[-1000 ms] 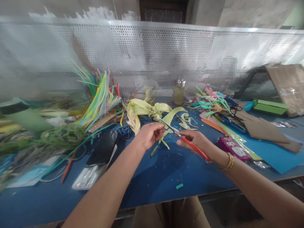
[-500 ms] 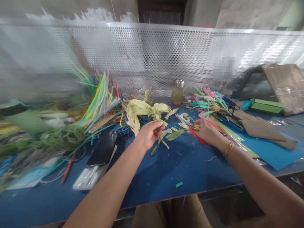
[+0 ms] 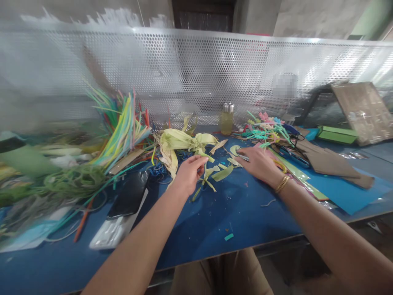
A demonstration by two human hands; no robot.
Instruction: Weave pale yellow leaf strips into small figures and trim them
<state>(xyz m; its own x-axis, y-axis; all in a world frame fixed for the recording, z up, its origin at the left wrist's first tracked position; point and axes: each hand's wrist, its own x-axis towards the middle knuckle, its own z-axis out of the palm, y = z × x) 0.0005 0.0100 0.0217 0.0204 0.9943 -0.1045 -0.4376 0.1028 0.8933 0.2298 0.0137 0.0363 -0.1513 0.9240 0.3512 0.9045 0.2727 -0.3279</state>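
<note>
My left hand [image 3: 194, 172] is closed in a pinch on a narrow strip of pale green corn husk [image 3: 209, 158]. Just beyond it lies a bunched, tied corn husk [image 3: 178, 140], with its dry end hanging to the left. My right hand [image 3: 258, 162] is curled palm down over a pair of scissors; only a bit of the metal blades [image 3: 243, 157] shows by the fingertips, and the hand hides most of the rest. Its fingertips are beside a curled husk scrap [image 3: 235, 150]. Cut husk pieces [image 3: 223, 173] are scattered on the blue table [image 3: 211, 229] between my hands.
Pipe cleaners [image 3: 123, 127] stand in a bundle at left, near green twine [image 3: 75, 180] and a black phone [image 3: 129, 194]. A glass jar [image 3: 227, 119] is at the back before a perforated metal screen [image 3: 202, 73]. Pipe-cleaner flowers [image 3: 267, 123], cardboard [image 3: 328, 159] and blue paper [image 3: 346, 196] are at right.
My right hand has moved forward and left with the scissors, reaching the husk scraps; the red handle beneath it is now hidden. My left hand keeps its pinch on the husk strip.
</note>
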